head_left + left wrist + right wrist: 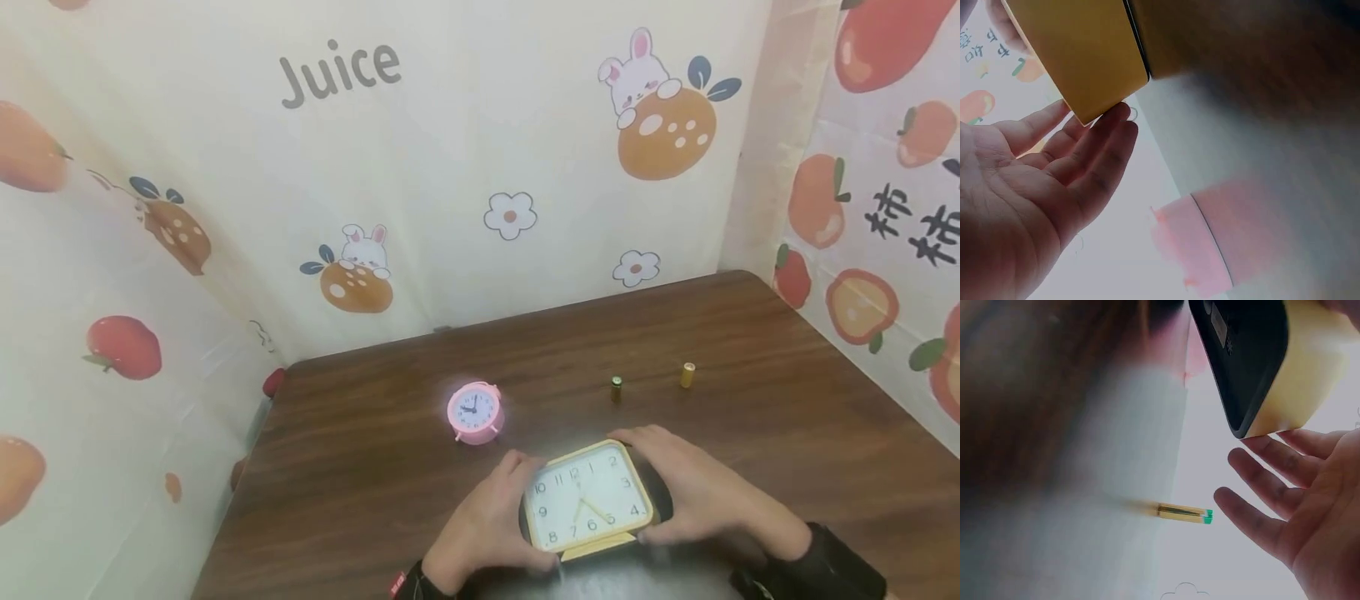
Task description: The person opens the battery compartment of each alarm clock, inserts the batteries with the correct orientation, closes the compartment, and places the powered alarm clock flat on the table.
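Two sides of the yellow clock [588, 500] are held, one by the left hand [489, 518], one by the right hand [701, 492], low and right of middle, probably to keep it steady; higher up, a pink clock [476, 411] stands on little feet; two batteries [617, 390] stand farther right.

Black left wristband [429, 582], 1 small red tag [398, 584] with pale markings, broad black right wristband [834, 563]

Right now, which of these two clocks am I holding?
The rectangular yellow clock, held between your left hand and right hand; the round pink clock stands untouched on the table.
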{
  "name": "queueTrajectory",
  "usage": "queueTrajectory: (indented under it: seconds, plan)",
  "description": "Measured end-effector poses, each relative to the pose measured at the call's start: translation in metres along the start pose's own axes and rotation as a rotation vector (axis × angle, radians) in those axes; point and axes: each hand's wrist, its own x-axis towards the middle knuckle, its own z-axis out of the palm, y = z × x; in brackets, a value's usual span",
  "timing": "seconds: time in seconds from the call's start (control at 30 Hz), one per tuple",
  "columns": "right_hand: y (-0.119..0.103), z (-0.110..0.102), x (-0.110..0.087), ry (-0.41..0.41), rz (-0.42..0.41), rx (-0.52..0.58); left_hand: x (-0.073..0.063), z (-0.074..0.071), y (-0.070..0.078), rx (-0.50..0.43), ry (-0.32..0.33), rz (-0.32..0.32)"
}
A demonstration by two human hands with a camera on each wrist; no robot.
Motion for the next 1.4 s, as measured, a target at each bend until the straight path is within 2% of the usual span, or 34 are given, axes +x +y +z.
queueTrajectory:
  seconds: [0.1,0.23,0.47,0.6,0.8,1.03,1.23,1.4]
  plan:
    - [0.000,-0.005,0.005,0.020,-0.041,0.025,0.002,0.000,0.002,-0.035,-0.012,-0.008]
    - [-0.004,-0.011,0.011,0.032,-0.059,0.114,0.005,0.001,0.005,-0.059,-0.015,-0.013]
    - [-0.016,-0.012,0.024,0.107,-0.100,0.204,0.006,0.004,0.008,-0.072,0.024,0.039]
    - [-0.024,-0.013,0.033,0.134,-0.111,0.198,0.006,0.006,0.007,-0.077,0.048,0.052]
    - [-0.037,-0.012,0.043,0.147,-0.102,0.171,0.005,0.009,0.007,-0.103,0.047,0.014]
    - [-0.047,-0.002,0.048,0.204,-0.128,0.145,0.006,0.010,0.006,-0.121,0.033,-0.018]
    - [-0.050,0.002,0.048,0.189,-0.131,0.171,0.006,0.008,0.003,-0.181,-0.006,-0.056]
    - [-0.051,0.004,0.047,0.182,-0.130,0.167,0.006,0.006,0.003,-0.247,0.017,-0.049]
